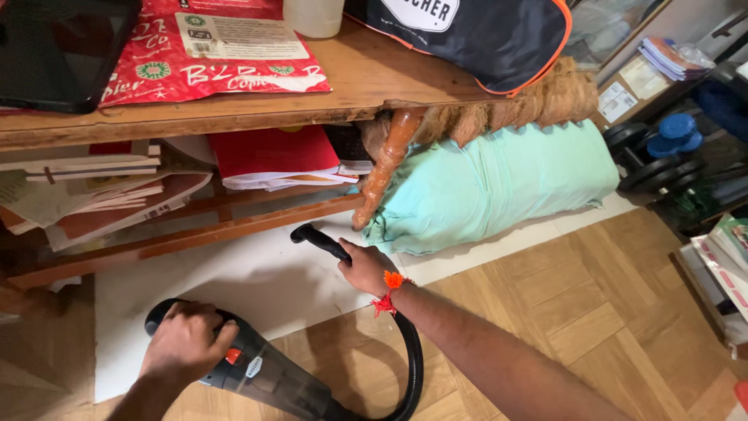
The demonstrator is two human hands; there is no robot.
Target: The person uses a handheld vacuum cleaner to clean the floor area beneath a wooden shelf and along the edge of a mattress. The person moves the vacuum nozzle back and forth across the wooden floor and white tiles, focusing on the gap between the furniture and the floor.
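My left hand grips the handle of a black hand-held vacuum cleaner held low over the floor at the bottom left. A black hose curves from its front end up to my right hand, which wears an orange thread at the wrist. My right hand is shut on the hose's black nozzle. The nozzle tip points left over a white sheet lying on the floor under a wooden table.
Under the table a shelf holds papers and a red folder. A turned table leg stands beside a pale green bundle. Dumbbells and stacked books lie at the right. The floor is wood parquet.
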